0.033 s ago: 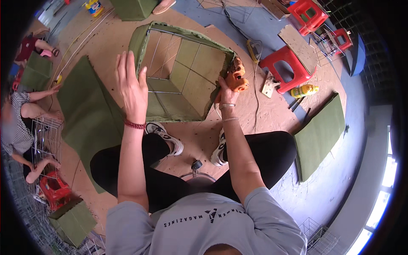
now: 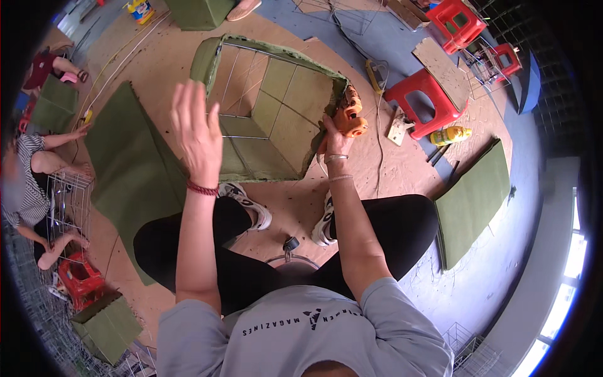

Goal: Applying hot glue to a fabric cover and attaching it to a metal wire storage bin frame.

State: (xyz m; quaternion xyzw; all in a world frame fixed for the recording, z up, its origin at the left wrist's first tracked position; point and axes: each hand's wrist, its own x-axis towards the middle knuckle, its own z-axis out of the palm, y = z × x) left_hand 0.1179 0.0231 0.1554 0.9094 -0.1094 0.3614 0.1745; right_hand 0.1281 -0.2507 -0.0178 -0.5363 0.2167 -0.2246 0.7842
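Observation:
A green fabric-covered wire-frame box (image 2: 276,110) lies in front of my feet, its open side facing me and bare wires crossing inside. My left hand (image 2: 196,132) is held up beside its left edge, fingers stretched out and holding nothing. At the box's right edge, my right hand (image 2: 336,137) is closed round an orange glue gun (image 2: 350,119) stained with brown. The thumb of that hand is close to the box's rim; whether it touches cannot be told. Part of the gun's grip is hidden by the hand.
Folded green fabric (image 2: 129,163) lies at left, and a green fabric stack (image 2: 474,201) at right. Red stools (image 2: 433,103), a yellow bottle (image 2: 450,134) and a power strip (image 2: 375,76) with cords are on the right. A co-worker (image 2: 28,179) sits at far left beside a wire frame (image 2: 70,201).
My left hand has lifted slightly off the box's left edge, its fingers blurred by motion. My right hand and the glue gun have stayed nearly in place.

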